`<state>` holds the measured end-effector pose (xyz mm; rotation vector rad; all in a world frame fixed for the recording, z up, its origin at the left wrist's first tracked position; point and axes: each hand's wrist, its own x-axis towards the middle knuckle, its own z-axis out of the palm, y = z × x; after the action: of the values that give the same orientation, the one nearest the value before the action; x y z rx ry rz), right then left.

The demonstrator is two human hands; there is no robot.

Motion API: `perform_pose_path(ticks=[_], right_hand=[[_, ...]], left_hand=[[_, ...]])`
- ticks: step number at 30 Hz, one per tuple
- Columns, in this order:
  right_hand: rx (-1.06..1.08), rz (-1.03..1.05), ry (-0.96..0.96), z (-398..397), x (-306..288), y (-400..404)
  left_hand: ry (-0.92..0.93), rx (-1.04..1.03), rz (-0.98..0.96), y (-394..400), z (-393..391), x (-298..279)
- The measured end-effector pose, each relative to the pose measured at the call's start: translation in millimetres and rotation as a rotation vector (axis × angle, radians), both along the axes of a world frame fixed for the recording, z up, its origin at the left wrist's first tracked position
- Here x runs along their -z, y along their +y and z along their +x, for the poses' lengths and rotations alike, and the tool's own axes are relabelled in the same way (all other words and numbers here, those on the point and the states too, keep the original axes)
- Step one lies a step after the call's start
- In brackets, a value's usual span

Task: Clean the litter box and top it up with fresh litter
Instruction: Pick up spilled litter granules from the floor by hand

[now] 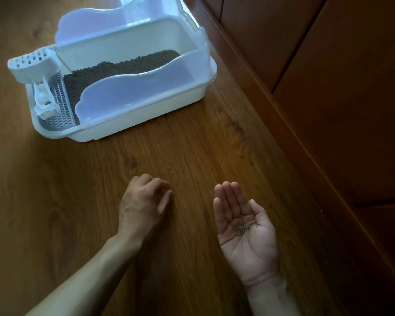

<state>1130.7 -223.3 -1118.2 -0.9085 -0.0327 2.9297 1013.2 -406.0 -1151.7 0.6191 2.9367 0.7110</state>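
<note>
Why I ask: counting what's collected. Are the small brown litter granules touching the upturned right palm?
Touching. The head view shows the small brown litter granules lying in a cluster directly on the right hand.

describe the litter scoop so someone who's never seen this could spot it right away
Find the white litter box on the wooden floor. At its left end, above a grey slotted grate, sits the litter scoop. It is the only white piece with rows of small rectangular holes.

The wooden floor [78, 201] bore the white litter box [146, 115] far left; scattered litter grains [171, 169] lay nearer.
</note>
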Motion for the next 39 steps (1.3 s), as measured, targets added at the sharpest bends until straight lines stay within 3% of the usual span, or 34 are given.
perform_pose_path(ticks=[8,16,22,31,39], right_hand=[[0.019,0.016,-0.038,3.4,-6.3,1.8],[0.007,0.018,-0.032,2.9,-3.1,-0.4],[-0.008,0.034,-0.056,0.3,-6.8,-2.0],[-0.003,0.042,-0.046,1.6,-6.0,-2.4],[-0.001,0.039,-0.050,2.8,-6.0,-3.6]], left_hand=[[0.135,0.094,-0.180,18.1,-18.3,4.1],[0.166,0.086,-0.156,10.7,-13.2,15.5],[0.154,0.104,-0.247,10.3,-16.2,16.3],[0.048,-0.055,-0.062,1.4,-19.7,13.2],[0.129,0.085,-0.141,10.1,-14.5,11.7]])
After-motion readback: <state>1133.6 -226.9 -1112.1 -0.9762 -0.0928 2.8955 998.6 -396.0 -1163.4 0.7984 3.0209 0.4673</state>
